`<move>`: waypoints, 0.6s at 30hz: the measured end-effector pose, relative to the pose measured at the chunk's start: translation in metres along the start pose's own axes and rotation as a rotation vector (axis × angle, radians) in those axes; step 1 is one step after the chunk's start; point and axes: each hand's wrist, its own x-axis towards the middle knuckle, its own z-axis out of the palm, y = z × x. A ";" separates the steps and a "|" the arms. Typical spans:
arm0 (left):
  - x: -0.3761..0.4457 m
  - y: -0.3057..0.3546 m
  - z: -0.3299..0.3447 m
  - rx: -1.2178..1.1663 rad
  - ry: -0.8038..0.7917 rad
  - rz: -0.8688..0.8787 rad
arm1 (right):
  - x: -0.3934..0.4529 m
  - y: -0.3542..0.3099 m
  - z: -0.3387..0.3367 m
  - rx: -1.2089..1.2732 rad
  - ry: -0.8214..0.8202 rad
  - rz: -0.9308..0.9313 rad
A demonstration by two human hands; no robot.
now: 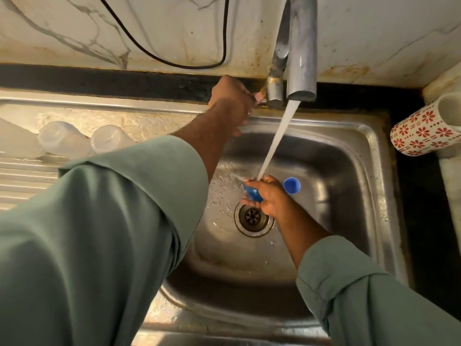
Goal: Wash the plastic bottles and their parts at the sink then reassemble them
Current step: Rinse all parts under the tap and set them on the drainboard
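Left hand [230, 101], top centre, grips the tap handle [259, 97]. Right hand [268, 196], mid-frame over the drain [253, 216], fingers curled round a blue cap [252, 193] under the running water [277, 138] (second blue cap [291, 186] just beside). Three clear bottles [64, 141] lie at left on the drainboard [27, 176].

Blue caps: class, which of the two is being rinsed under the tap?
The blue cap gripped in the right hand; the other blue cap lies loose beside it.

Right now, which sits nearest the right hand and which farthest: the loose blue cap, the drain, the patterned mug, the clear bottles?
From the right hand:
1. Blue cap, just to its right in the basin.
2. Drain, just below-left; nearly a tie with the cap.
3. Patterned mug, far right on the counter.
4. Clear bottles, left drainboard.
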 end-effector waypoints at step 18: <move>-0.001 -0.002 0.002 0.009 0.009 0.006 | -0.009 0.006 -0.001 0.347 -0.009 0.092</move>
